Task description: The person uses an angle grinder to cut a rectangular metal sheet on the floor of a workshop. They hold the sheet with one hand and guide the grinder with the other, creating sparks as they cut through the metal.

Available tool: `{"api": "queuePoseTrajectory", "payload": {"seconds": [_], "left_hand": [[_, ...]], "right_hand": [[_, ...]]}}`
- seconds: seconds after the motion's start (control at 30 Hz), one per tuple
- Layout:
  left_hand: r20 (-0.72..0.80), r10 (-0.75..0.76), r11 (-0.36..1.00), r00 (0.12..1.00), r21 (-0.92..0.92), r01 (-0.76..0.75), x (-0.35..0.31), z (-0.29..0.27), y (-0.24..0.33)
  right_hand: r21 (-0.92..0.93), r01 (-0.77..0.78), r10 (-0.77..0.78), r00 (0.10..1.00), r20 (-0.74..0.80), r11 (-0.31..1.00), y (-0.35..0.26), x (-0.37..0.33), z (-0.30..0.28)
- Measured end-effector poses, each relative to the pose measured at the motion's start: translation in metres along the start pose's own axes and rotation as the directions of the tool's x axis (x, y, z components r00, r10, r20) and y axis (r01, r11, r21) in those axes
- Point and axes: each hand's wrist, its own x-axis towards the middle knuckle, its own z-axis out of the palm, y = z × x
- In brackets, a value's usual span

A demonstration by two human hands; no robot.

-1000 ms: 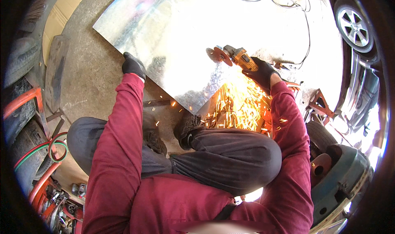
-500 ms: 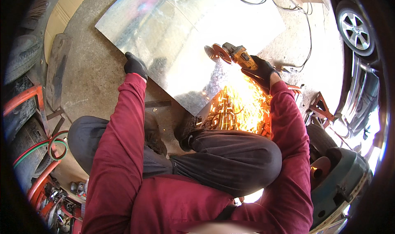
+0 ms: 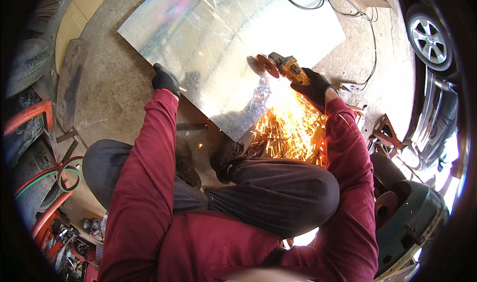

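A large shiny metal sheet (image 3: 208, 78) lies tilted across the floor in front of me, its surface washed out by glare. My left hand (image 3: 165, 79), in a black glove, is closed on the sheet's left edge. In my black-gloved right hand (image 3: 314, 87) is a yellow and black angle grinder (image 3: 294, 70). Its reddish cutting disc (image 3: 268, 66) stands on edge at the sheet, with a dark reflection beside it. Bright sparks (image 3: 290, 130) spray from there toward my right knee and forearm. Glare hides the exact contact point.
Black cable (image 3: 373, 48) loops over the floor at the far right. A car wheel (image 3: 430, 37) and a red jack stand (image 3: 388, 133) are on the right. Old tyres (image 3: 31, 66), a wooden plank (image 3: 71, 81) and red and green hoses (image 3: 64, 175) line the left.
Sparks keep flying, now a little less dense, with stray ones near my left hand and right sleeve. The grinder and both hands have barely shifted.
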Motion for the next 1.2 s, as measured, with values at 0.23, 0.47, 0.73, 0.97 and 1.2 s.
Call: {"api": "queuePoseTrajectory", "payload": {"seconds": [0.23,0.47,0.73,0.97,1.2], "left_hand": [[0.075,-0.089,0.986,0.993,-0.135,0.099,0.005,-0.006,0.005],[0.04,-0.02,0.995,0.999,-0.096,0.024,0.002,-0.005,0.001],[0.02,0.018,0.997,1.0,-0.07,-0.017,0.001,-0.008,0.001],[-0.03,0.175,0.985,0.984,0.021,-0.174,-0.012,0.004,-0.003],[-0.019,0.087,0.994,0.996,-0.061,-0.088,-0.007,-0.002,0.0]], "right_hand": [[-0.095,0.021,-0.028,0.997,-0.072,0.995,-0.011,-0.003,-0.003],[-0.009,0.014,-0.015,0.997,-0.07,1.0,0.0,0.005,0.002],[0.037,0.036,-0.036,0.999,0.001,0.999,0.004,0.015,0.004],[0.093,-0.024,0.027,0.999,-0.027,0.995,0.039,0.029,0.01],[0.095,-0.062,0.063,0.998,-0.009,0.994,-0.011,0.017,-0.001]]}}
